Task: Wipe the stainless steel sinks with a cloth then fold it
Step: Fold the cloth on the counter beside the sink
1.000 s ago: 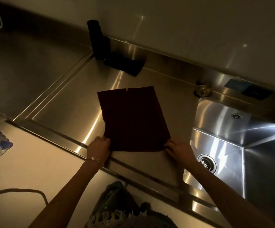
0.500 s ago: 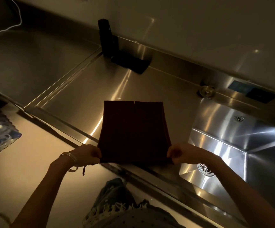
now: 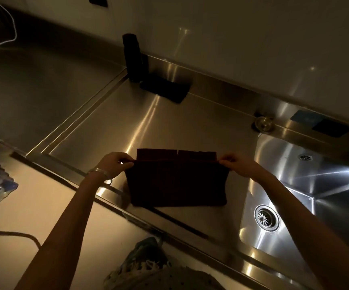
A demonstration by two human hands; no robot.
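Cloth (image 3: 175, 183), one dark piece, lies doubled on the steel drainboard (image 3: 106, 126), just left of one sink (image 3: 315, 185) with one drain (image 3: 266, 217). Two hands: left hand (image 3: 115, 164) and right hand (image 3: 238, 166) each pinch one end of its top edge.

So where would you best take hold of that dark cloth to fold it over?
At the two corners of the top layer's edge, one from each side, as the left hand and right hand pinch them. The cloth is limp and wide, lying on the counter, so a grip at both corners probably keeps that edge straight.
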